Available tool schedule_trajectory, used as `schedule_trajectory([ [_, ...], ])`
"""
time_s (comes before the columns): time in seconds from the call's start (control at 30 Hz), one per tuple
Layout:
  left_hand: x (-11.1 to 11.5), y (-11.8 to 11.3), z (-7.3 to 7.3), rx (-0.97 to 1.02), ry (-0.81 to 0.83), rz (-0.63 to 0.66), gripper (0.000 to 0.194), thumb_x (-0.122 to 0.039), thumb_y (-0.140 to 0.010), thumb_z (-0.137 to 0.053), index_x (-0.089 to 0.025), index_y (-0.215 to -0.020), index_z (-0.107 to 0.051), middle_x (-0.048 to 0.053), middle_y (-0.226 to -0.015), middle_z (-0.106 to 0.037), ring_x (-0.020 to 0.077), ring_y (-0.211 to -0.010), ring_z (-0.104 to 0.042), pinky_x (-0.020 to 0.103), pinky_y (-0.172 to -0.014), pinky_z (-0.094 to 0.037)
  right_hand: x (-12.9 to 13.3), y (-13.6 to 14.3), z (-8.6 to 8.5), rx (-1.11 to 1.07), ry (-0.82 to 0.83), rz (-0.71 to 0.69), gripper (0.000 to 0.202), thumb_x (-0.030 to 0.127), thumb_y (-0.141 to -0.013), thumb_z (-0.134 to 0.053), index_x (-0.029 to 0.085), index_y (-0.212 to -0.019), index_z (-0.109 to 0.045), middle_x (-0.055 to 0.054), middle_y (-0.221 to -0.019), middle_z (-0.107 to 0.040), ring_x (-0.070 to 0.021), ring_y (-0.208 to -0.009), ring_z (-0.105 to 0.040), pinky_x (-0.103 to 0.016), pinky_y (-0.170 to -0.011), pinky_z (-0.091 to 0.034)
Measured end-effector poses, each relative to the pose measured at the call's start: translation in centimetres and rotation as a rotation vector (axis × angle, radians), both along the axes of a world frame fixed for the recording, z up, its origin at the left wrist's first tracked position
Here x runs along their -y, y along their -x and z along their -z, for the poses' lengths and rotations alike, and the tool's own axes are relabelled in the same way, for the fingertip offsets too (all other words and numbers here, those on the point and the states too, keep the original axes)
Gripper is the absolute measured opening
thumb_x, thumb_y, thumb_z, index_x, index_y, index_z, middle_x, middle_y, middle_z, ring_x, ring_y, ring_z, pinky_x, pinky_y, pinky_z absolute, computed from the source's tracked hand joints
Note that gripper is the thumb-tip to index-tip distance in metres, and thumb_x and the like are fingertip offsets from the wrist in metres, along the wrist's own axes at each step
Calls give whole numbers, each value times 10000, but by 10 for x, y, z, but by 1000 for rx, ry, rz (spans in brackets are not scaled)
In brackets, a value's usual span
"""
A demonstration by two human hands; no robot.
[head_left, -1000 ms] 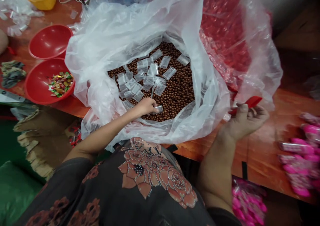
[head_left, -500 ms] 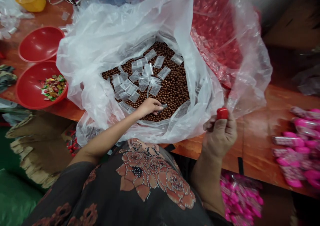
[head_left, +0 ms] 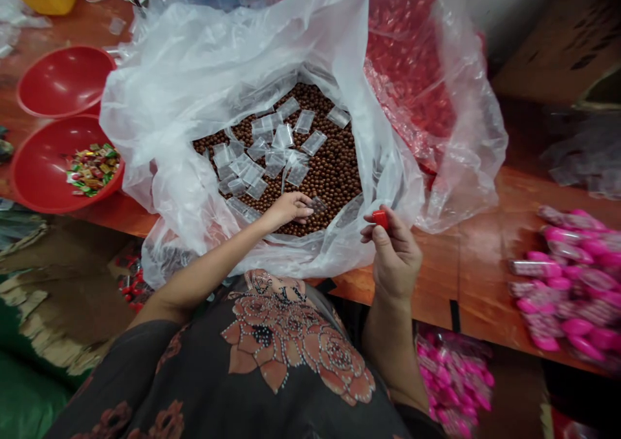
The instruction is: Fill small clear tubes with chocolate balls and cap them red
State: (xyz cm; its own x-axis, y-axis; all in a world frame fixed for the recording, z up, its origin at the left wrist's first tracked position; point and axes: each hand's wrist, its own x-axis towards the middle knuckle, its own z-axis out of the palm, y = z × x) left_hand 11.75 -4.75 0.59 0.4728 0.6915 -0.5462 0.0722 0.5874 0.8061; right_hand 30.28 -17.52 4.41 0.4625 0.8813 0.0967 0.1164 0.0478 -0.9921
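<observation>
My left hand (head_left: 290, 209) is over the small brown balls (head_left: 334, 161) that fill a white plastic bag (head_left: 160, 96). Its fingers are closed on a small clear plastic container (head_left: 317, 204), partly hidden at the fingertips. Several more clear containers (head_left: 252, 171) lie loose on top of the balls. Just past the bag's right front edge, my right hand (head_left: 396, 251) pinches a small red cap (head_left: 381, 219) between thumb and fingers, apart from the container.
Behind on the right stands a clear bag of red pieces (head_left: 402, 57). Two red bowls (head_left: 29, 187) are on the left, the nearer holding wrapped sweets (head_left: 94, 169). Pink-capped tubes (head_left: 572, 284) are heaped on the orange table (head_left: 436, 264) at right.
My right hand has moved left with the red cap, closer to the bag's opening. My left hand stays over the balls with the clear container. The whole view has shifted slightly.
</observation>
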Motion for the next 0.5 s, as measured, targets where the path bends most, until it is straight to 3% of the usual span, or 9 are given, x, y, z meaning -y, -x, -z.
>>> schedule_trajectory([
  [0.13, 8, 11, -8, 67, 17, -30, 207, -3, -769, -669, -103, -925, -579, -27, -688, -614, 76, -606, -609, 257, -631, -557, 0, 3, -3, -34, 20, -73, 366, 315, -858, -653, 280, -1221, -630, -25, -1048, -695, -109, -802, -663, -286, -726, -574],
  [0.33, 25, 34, -26, 166, -9, -15, 369, -57, -750, -698, -129, -1108, -642, 58, -966, -698, 96, -755, -638, 274, -714, -566, -15, 17, -5, 14, 77, -196, 325, 334, -873, -643, 268, -1191, -628, -21, -1051, -695, -110, -829, -670, -309, -794, -584],
  [0.5, 34, 44, -31, 175, -70, -27, 412, -126, -736, -727, -125, -1142, -657, 75, -1020, -704, 114, -790, -645, 307, -758, -570, -35, 27, 3, 151, 94, -309, 370, 359, -898, -613, 303, -1263, -624, -33, -1188, -659, -143, -1051, -640, -372, -971, -523],
])
